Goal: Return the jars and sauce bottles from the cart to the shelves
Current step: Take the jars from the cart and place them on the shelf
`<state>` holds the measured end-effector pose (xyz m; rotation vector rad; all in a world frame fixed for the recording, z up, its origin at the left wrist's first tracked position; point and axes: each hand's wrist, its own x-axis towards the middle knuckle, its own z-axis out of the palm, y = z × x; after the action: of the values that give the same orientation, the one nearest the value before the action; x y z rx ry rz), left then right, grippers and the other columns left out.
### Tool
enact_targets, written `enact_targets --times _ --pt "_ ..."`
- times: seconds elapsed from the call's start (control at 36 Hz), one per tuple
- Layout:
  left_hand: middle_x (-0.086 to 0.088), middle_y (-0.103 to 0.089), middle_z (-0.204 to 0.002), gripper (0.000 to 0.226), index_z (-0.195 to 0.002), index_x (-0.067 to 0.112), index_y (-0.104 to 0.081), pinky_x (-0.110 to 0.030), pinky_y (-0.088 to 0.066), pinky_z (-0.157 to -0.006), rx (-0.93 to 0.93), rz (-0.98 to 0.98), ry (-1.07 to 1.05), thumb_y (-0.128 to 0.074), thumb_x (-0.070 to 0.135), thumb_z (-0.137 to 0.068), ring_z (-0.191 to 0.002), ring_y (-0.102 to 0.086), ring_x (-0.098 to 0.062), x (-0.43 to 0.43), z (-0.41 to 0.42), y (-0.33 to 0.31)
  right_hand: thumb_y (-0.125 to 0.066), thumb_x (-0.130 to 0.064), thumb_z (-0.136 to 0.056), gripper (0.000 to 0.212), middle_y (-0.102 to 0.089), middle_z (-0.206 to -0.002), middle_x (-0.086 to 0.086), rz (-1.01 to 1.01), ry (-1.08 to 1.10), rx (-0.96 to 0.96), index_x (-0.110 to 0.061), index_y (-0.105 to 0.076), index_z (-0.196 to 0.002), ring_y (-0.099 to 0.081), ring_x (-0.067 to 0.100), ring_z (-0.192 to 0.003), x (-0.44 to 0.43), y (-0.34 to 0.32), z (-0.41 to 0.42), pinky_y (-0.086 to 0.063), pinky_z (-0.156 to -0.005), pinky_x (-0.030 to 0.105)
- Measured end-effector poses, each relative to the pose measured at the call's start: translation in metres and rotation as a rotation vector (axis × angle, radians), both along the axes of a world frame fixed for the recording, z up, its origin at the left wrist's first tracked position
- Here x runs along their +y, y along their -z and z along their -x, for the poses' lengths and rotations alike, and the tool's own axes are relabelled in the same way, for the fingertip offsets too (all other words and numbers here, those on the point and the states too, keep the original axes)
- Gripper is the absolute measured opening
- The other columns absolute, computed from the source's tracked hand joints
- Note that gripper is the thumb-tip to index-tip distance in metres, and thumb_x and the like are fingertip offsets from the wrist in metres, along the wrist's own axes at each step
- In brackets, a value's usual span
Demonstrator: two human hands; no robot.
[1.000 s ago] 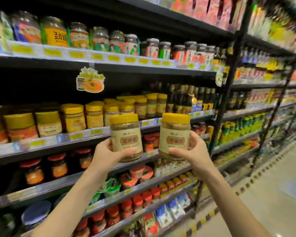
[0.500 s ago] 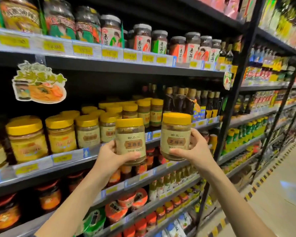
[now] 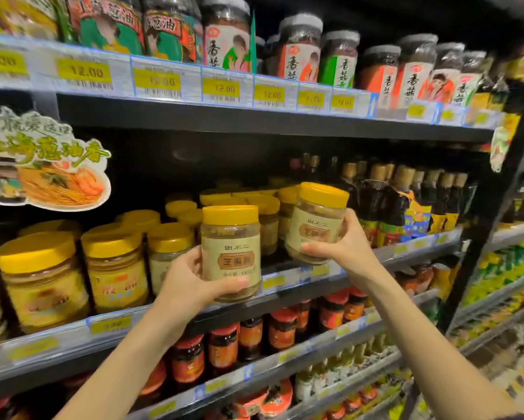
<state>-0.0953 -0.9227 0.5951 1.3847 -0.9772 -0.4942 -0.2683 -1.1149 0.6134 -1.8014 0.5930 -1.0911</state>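
Two yellow-lidded jars: left jar (image 3: 231,251) in left hand (image 3: 184,280); right jar (image 3: 317,222), tilted, in right hand (image 3: 347,247), before middle shelf (image 3: 406,253).

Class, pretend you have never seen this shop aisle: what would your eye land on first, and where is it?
Two yellow-lidded jars held up mid-frame come first: the left hand grips the left jar upright, the right hand grips the right jar slightly tilted, in front of the shelved jars. Next come the noodle sign hanging at upper left and the yellow price tags along the top shelf's edge.
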Motion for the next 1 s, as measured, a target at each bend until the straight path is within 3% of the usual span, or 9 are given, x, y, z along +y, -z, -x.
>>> enact_targets --times 0.11,0.28,0.36,0.47,0.61,0.69,0.78,0.89,1.0 --pt "0.029 -0.07 -0.081 0.054 -0.099 0.025 -0.06 -0.003 -0.047 -0.058 0.009 0.003 -0.026 -0.083 0.013 -0.051 -0.079 -0.065 0.011 0.003 -0.002 -0.003 -0.088 -0.006 -0.054 0.081 -0.057 -0.115 -0.002 0.001 -0.06 0.043 -0.017 -0.04 -0.119 -0.06 0.006 -0.102 -0.016 0.001 -0.024 -0.053 -0.07 0.013" --pt "0.028 -0.071 -0.081 0.065 -0.099 0.025 -0.06 -0.003 -0.047 -0.057 0.038 0.002 -0.098 -0.082 0.024 -0.037 -0.079 -0.065 0.011 0.006 -0.006 -0.004 -0.086 -0.005 -0.057 0.083 -0.058 -0.109 -0.011 -0.005 -0.201 0.133 -0.02 -0.037 -0.122 -0.06 0.002 -0.1 -0.034 0.009 -0.055 -0.052 -0.069 0.013" --pt "0.027 -0.071 -0.083 0.073 -0.098 0.026 -0.061 -0.004 -0.048 -0.058 0.028 -0.006 -0.122 -0.089 0.025 -0.031 -0.08 -0.066 0.01 0.006 -0.006 -0.006 -0.088 -0.01 -0.054 0.088 -0.061 -0.114 -0.006 0.028 -0.274 0.207 -0.02 -0.037 -0.125 -0.063 0.006 -0.102 -0.044 0.013 -0.068 -0.054 -0.079 0.019" --pt "0.028 -0.071 -0.082 0.062 -0.097 0.025 -0.061 -0.002 -0.046 -0.057 0.013 0.002 -0.16 -0.087 0.018 -0.042 -0.078 -0.065 0.012 0.005 -0.004 -0.009 -0.091 -0.014 -0.051 0.089 -0.06 -0.117 -0.001 0.09 -0.319 0.298 -0.02 -0.037 -0.122 -0.062 0.009 -0.105 -0.053 0.021 -0.079 -0.052 -0.09 0.03" --pt "0.016 -0.073 -0.096 0.079 -0.103 0.024 -0.064 -0.007 -0.05 -0.064 0.01 0.018 -0.178 -0.085 0.04 -0.029 -0.088 -0.068 0.001 0.006 -0.006 -0.008 -0.091 -0.02 -0.051 0.093 -0.06 -0.112 -0.012 0.153 -0.376 0.395 -0.022 -0.036 -0.125 -0.061 0.001 -0.099 -0.055 0.023 -0.086 -0.05 -0.077 0.013" --pt "0.013 -0.074 -0.098 0.089 -0.104 0.024 -0.065 -0.008 -0.051 -0.065 0.008 0.022 -0.171 -0.088 0.05 -0.023 -0.09 -0.068 -0.001 0.006 -0.005 -0.007 -0.091 -0.02 -0.051 0.094 -0.06 -0.112 -0.014 0.148 -0.409 0.413 -0.024 -0.036 -0.127 -0.06 -0.001 -0.1 -0.057 0.023 -0.086 -0.05 -0.075 0.012" --pt "0.012 -0.074 -0.098 0.079 -0.103 0.025 -0.065 -0.007 -0.05 -0.065 0.014 0.016 -0.172 -0.089 0.04 -0.029 -0.091 -0.068 -0.001 0.005 -0.003 -0.007 -0.091 -0.019 -0.051 0.094 -0.059 -0.114 -0.014 0.16 -0.419 0.432 -0.025 -0.036 -0.127 -0.06 0.002 -0.102 -0.058 0.024 -0.085 -0.051 -0.084 0.019" --pt "0.016 -0.073 -0.096 0.068 -0.103 0.023 -0.064 -0.005 -0.049 -0.064 0.001 0.008 -0.183 -0.092 0.016 -0.041 -0.089 -0.067 0.002 0.003 -0.001 -0.007 -0.09 -0.018 -0.053 0.092 -0.056 -0.112 -0.018 0.179 -0.43 0.461 -0.029 -0.035 -0.125 -0.057 -0.002 -0.101 -0.059 0.024 -0.084 -0.048 -0.079 0.013" --pt "0.018 -0.073 -0.096 0.07 -0.103 0.024 -0.063 -0.005 -0.049 -0.064 0.003 0.015 -0.168 -0.092 0.02 -0.039 -0.09 -0.067 0.003 0.002 -0.001 -0.004 -0.091 -0.021 -0.051 0.097 -0.059 -0.117 -0.011 0.201 -0.435 0.483 -0.026 -0.035 -0.13 -0.058 0.003 -0.106 -0.059 0.026 -0.087 -0.049 -0.086 0.018"
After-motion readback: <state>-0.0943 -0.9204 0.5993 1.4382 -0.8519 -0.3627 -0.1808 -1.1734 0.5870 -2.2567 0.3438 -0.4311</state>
